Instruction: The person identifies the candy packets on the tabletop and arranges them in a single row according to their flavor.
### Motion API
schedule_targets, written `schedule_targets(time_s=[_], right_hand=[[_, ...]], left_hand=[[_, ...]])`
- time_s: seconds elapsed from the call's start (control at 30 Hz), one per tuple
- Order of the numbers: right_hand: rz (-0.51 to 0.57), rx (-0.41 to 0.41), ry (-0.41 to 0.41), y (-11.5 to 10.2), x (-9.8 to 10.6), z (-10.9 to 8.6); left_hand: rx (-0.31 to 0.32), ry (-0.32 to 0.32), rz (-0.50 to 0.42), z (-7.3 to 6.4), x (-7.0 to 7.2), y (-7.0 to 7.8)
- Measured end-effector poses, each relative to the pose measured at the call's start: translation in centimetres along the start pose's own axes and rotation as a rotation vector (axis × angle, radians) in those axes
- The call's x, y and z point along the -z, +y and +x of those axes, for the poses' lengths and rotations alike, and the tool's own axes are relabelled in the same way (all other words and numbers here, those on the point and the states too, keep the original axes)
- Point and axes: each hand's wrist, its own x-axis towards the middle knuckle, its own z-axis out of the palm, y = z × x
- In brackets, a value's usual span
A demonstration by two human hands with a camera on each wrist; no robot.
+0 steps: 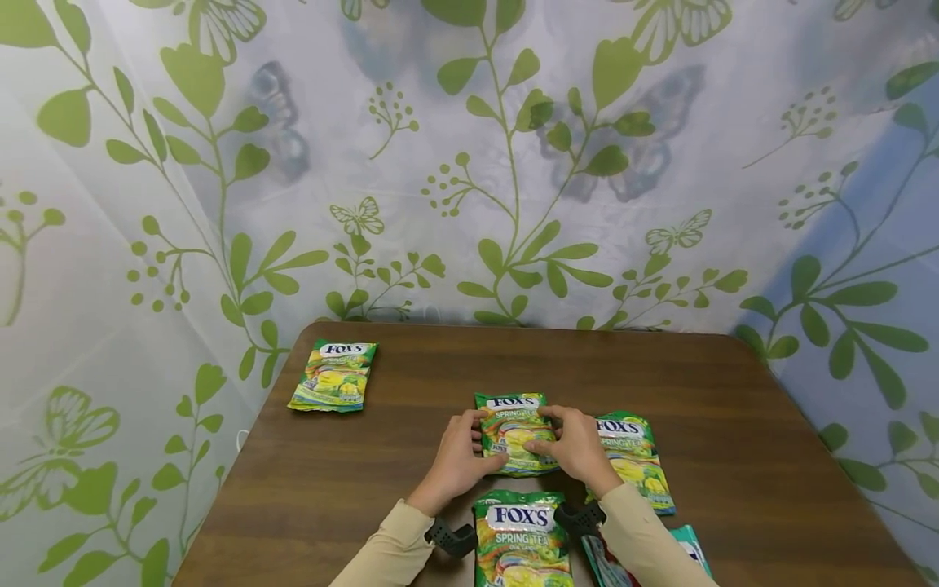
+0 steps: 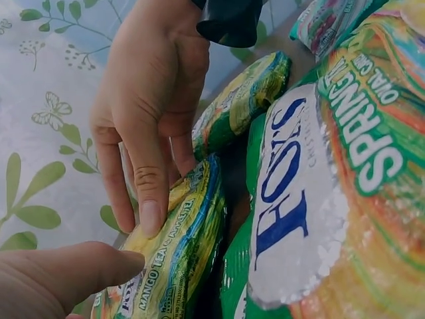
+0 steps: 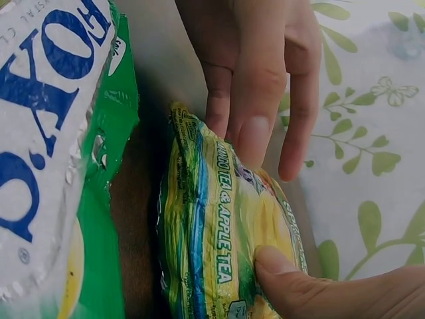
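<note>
While a packet (image 1: 333,379) is lying near the surface's (image 1: 425,371) far-left corner, your left hand (image 1: 456,456) and right hand (image 1: 579,444) are gripping a sealed-looking bag (image 1: 511,428).

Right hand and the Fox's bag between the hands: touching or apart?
Touching. The right wrist view shows it: the right hand has its thumb tip on the printed front of the Fox's bag, no gap between them.

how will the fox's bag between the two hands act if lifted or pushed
The bag would probably flex, since its wrapping looks creased. Its shiny surface may feel somewhat slippery. Lying flat, it seems unlikely to roll.
</note>
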Motion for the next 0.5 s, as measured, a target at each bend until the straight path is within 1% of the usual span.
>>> schedule_targets(time_s=[0.2, 0.5], right_hand=[[0.012, -0.013, -0.008, 0.07, -0.01, 0.09], [0.03, -0.024, -0.01, -0.02, -0.12, 0.24]], left_hand=[[0.012, 0.023, 0.026, 0.3, -0.28, 0.14], [0.013, 0.011, 0.03, 0.38, -0.16, 0.48]])
